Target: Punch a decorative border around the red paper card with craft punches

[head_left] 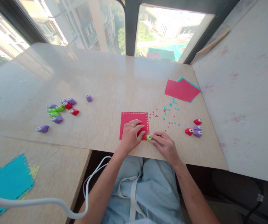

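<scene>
A red sheet of paper [130, 117] lies near the table's front edge, with small holes punched along its far and right edges. My left hand [131, 133] rests on it with the fingers spread, pressing the sheet down. At the sheet's near right corner sits a small green craft punch [149, 137] with a white top. My right hand [165, 144] grips this punch from the right side, between thumb and fingers. The fingers partly hide the punch's body.
Tiny red and blue paper cut-outs [170, 109] are scattered to the right. Behind them lie red and blue sheets [181, 89]. Several punches [56, 119] stand on the left, others [189, 132] at the right. A punched blue sheet [10, 180] and a white cable [54, 203] are at lower left.
</scene>
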The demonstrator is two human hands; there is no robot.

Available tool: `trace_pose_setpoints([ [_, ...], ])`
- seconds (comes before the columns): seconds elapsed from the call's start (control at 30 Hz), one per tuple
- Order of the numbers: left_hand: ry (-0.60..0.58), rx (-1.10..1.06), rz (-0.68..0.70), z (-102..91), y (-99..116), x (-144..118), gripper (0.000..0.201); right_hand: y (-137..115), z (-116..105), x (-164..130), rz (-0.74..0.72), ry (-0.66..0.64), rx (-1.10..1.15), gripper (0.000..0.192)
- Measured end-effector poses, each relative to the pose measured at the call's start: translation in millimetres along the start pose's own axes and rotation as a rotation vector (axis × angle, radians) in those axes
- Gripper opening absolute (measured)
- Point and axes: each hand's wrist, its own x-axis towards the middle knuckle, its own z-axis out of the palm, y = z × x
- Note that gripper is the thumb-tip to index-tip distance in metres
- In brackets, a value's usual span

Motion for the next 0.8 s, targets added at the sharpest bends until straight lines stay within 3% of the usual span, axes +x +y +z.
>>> trace_pose_setpoints([
  [0.8,0.013,-0.037,-0.024,-1.5,3,0,0.016,6,0,1,0.016,0.004,-0.036,0.021],
])
